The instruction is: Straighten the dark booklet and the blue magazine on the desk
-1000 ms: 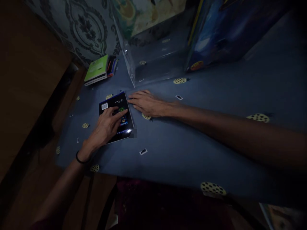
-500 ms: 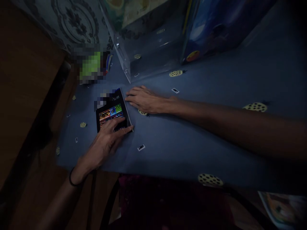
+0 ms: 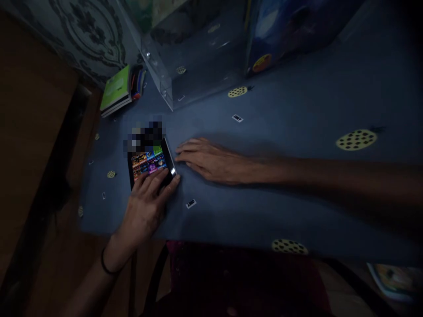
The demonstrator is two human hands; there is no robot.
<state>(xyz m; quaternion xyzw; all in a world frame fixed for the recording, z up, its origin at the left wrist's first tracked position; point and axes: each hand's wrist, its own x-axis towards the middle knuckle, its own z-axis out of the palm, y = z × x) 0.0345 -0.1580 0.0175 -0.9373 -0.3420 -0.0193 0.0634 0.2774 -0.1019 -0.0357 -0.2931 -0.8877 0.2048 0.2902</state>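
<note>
Book (image 3: 149,164) under left hand (image 3: 143,209), grip unclear, thumb at side edge; right hand (image 3: 216,164) just beside book, fingers slightly apart, tablecloth (image 3: 284,105) either side.

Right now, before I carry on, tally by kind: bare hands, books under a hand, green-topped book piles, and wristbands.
Bare hands: 2 (left hand on the dark book, right hand beside it)
Books under a hand: 1 (the dark one, partly blurred)
Green-topped book pile: 1
Black wristband: 1
Total: 5
</note>
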